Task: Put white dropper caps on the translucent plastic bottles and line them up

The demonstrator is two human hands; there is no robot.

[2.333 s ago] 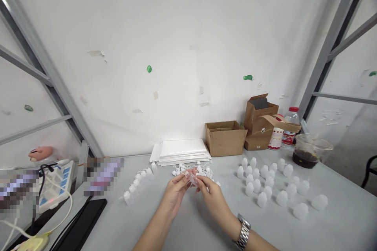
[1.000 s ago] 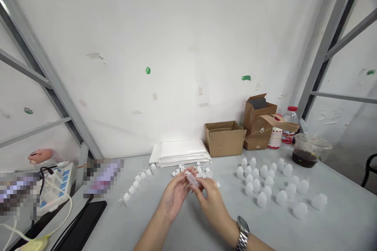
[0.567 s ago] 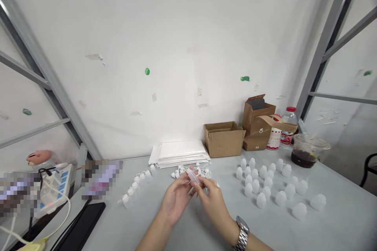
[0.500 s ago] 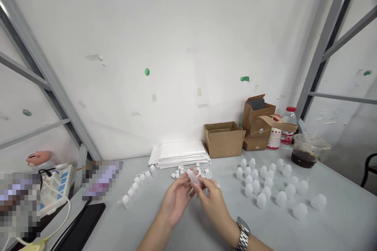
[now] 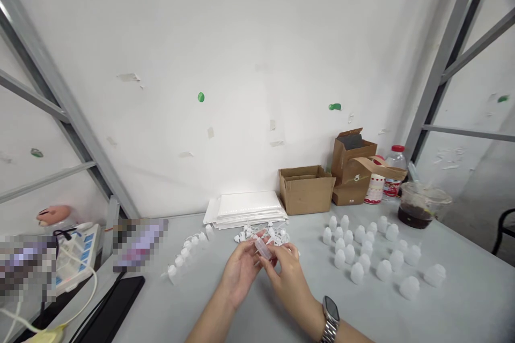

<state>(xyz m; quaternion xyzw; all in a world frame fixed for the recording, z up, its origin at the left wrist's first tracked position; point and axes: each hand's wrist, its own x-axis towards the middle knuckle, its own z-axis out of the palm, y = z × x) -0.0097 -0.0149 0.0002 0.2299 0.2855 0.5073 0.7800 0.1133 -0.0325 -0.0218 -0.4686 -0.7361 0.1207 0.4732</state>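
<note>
You hold a small clear bottle (image 5: 263, 249) just above the worktop (image 5: 181, 305), near the loose caps (image 5: 245, 235). Your left hand (image 5: 241, 273) curls round its body from below, and your right hand (image 5: 287, 278) pinches its near end. It looks light, thin-walled and smooth, likely to dent or slip if squeezed, so grip the body gently rather than the tip. It shows no label, and the red print on the drink (image 5: 394, 171) at the back is too small to read.

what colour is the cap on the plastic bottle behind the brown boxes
Red: the round cap on the clear plastic drink bottle, seen best in the head view.
</note>
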